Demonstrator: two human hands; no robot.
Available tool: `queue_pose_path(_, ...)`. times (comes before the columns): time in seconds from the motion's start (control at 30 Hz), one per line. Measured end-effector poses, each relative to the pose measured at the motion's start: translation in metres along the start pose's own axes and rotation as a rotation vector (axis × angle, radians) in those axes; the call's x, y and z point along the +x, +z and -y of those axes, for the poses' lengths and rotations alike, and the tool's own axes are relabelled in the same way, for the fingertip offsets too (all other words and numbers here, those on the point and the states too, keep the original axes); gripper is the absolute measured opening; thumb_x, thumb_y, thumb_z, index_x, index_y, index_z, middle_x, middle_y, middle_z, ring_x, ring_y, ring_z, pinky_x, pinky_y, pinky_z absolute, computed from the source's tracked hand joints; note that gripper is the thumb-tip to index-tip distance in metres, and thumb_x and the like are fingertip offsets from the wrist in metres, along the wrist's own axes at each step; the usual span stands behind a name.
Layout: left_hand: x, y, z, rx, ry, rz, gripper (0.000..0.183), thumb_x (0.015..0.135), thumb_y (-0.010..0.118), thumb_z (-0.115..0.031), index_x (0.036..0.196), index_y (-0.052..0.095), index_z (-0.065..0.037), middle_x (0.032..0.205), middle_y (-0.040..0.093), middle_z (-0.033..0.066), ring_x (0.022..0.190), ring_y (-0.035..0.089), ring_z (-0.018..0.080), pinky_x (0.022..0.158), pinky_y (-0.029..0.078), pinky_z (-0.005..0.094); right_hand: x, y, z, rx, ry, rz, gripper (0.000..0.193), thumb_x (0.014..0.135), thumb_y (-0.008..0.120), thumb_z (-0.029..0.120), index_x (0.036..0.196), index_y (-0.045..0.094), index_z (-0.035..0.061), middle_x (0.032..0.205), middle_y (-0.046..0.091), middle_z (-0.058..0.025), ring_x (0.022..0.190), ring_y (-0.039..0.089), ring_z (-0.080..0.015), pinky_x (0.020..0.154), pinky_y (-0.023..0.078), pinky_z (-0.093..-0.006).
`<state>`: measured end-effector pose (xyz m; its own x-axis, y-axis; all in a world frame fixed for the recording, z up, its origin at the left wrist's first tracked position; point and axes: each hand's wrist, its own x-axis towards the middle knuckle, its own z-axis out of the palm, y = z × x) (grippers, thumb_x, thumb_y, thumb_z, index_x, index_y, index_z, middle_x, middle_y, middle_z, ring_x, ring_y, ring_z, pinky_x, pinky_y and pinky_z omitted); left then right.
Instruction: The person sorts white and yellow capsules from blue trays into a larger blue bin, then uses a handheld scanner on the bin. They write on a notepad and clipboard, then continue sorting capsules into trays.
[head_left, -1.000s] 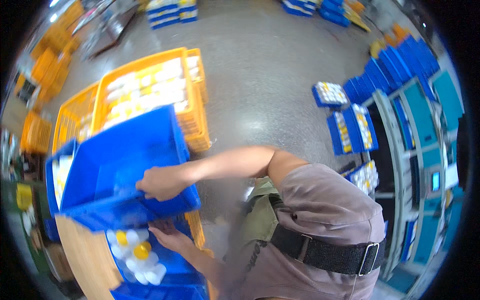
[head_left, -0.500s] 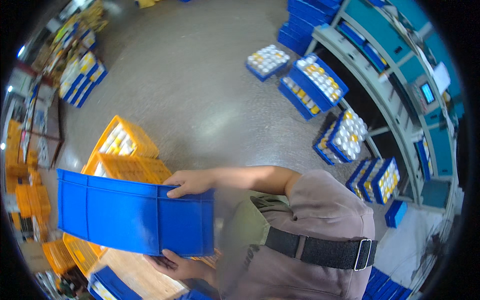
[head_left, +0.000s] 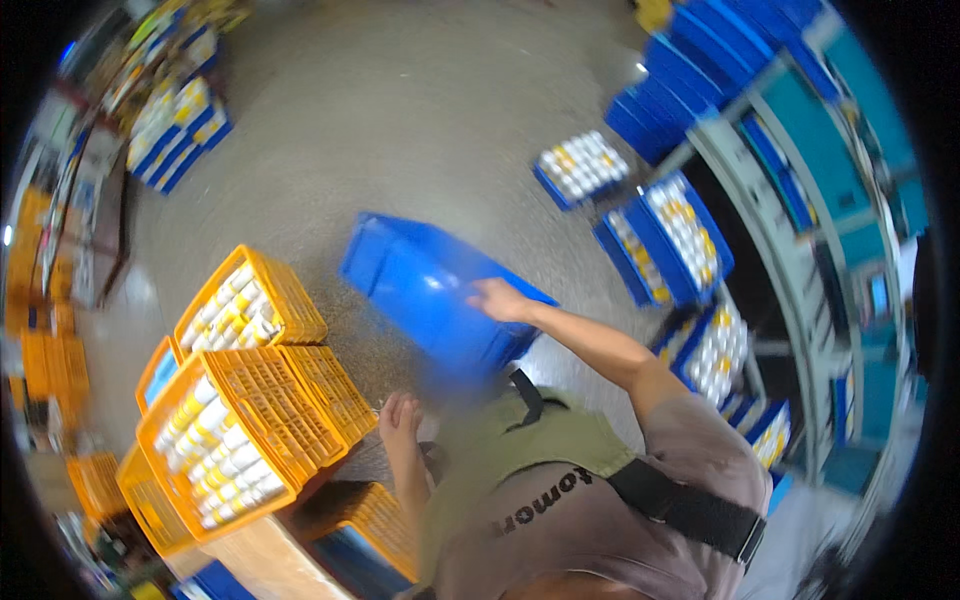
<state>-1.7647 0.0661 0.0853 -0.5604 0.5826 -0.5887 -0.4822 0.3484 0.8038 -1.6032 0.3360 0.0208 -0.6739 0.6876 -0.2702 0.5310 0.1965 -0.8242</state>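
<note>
A blue plastic crate point(head_left: 405, 275) hangs tilted over the floor in front of me, partly smeared by motion. My right hand point(head_left: 498, 300) reaches out to it, its fingers closed on the crate's side or rim. Lower and nearer to my body, my left hand point(head_left: 400, 415) is raised, apart from the crate, its fingers lightly curled with nothing in them. To the left of that hand stands a yellow crate point(head_left: 265, 400) filled with rows of white and yellow cylindrical containers point(head_left: 215, 450). Behind it is another yellow crate point(head_left: 290, 300) packed the same way.
Blue trays of white-capped containers point(head_left: 580, 165) stand on the floor at right, beside a teal and grey machine point(head_left: 870, 345). Tall blue crate stacks point(head_left: 665, 95) rise at the far right. A wooden surface point(head_left: 265, 560) lies below the yellow crates. More filled crates point(head_left: 175, 140) are at far left.
The blue crate has swung rightward and away from above the yellow crates, which now show more fully. My left hand has let go of it; my right hand has moved right with it.
</note>
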Motion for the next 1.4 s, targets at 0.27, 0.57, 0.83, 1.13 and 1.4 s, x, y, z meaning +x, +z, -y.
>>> queue_pose_path(0.27,0.101,0.045,-0.021,0.262,0.058,-0.107,0.044,0.090,0.064,-0.022,0.125,0.053,0.001,0.110,0.064,0.0115,0.100,0.061,0.0181,0.083,0.049,0.0338,0.124,-0.087,-0.115,-0.567,0.025,0.009,0.050,0.088,0.058,0.035,0.123,0.057,-0.0010,0.108,0.063,-0.0293,0.103,0.060,-0.0427,0.088,0.048,-0.0471)
queue_pose_path(0.57,0.030,0.072,0.016,0.046,-0.113,-0.422,0.042,0.089,0.060,-0.026,0.121,0.056,0.002,0.111,0.063,0.0185,0.104,0.060,0.0272,0.088,0.048,0.0388,0.118,0.011,-0.239,-0.457,-0.004,0.933,0.025,0.089,0.059,0.011,0.107,0.065,-0.0038,0.091,0.070,-0.0166,0.078,0.069,-0.0237,0.067,0.053,-0.0359)
queue_pose_path(0.83,-0.105,0.033,0.067,-0.115,-0.258,-0.981,0.046,0.091,0.061,-0.032,0.125,0.056,-0.001,0.118,0.062,0.0136,0.107,0.058,0.0238,0.090,0.047,0.0372,0.140,0.142,-0.096,-0.892,-0.581,1.378,0.031,0.087,0.061,0.021,0.110,0.066,0.0005,0.103,0.068,-0.0208,0.096,0.067,-0.0317,0.083,0.051,-0.0391)
queue_pose_path(1.13,-0.187,-0.085,0.236,-0.548,-0.209,-1.436,0.037,0.089,0.065,-0.024,0.119,0.060,-0.001,0.105,0.065,0.0100,0.095,0.061,0.0183,0.080,0.049,0.0323,0.058,0.400,0.221,-0.420,-0.909,1.071,0.021,0.092,0.058,0.012,0.109,0.064,0.0000,0.096,0.069,-0.0167,0.086,0.067,-0.0252,0.076,0.051,-0.0346)
queue_pose_path(1.4,-0.280,-0.204,0.222,-0.785,0.024,-1.750,0.029,0.091,0.062,-0.018,0.113,0.061,0.001,0.104,0.066,0.0113,0.099,0.061,0.0207,0.089,0.047,0.0324,-0.107,0.578,0.372,-0.395,-1.245,1.452,0.026,0.092,0.059,0.021,0.110,0.061,0.0009,0.103,0.066,-0.0186,0.095,0.065,-0.0329,0.081,0.051,-0.0392)
